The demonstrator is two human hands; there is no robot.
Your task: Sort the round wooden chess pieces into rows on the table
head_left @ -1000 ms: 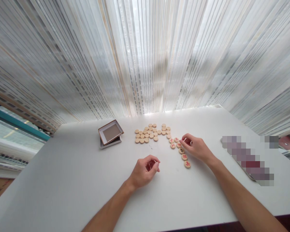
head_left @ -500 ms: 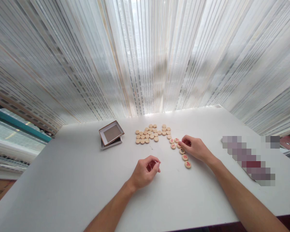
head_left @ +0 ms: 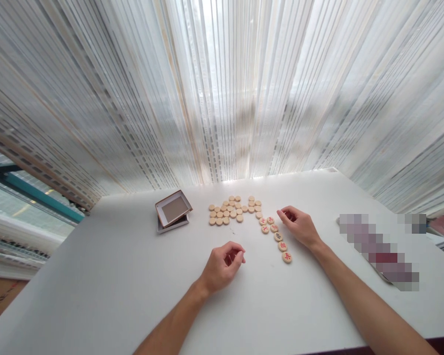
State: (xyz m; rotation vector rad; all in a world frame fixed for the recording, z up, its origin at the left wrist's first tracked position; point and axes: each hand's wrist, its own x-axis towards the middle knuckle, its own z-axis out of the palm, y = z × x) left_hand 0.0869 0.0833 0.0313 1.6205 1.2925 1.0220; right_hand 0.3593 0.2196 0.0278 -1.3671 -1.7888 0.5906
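Note:
Several Chinese chess pieces with red characters, such as the nearest red piece, lie face up in a slanting line with one black-lettered piece among them. Just right of this line's far end hovers my right hand, thumb and index finger pinched together, nothing visible in them. My left hand rests on the table nearer to me, its fingers curled in to the thumb around no visible object. Beyond it, a cluster of blank-side-up pieces spreads across the table, apart from both hands.
At the left, a box lid leans tilted on its shallow box. A pixelated oblong item lies at the right on the white table. Translucent strip curtains hang behind the table's far edge.
My right hand has come off a red-lettered piece at the line's far end and moved slightly right, uncovering it. My left hand holds nearly the same pose. The view has shifted slightly.

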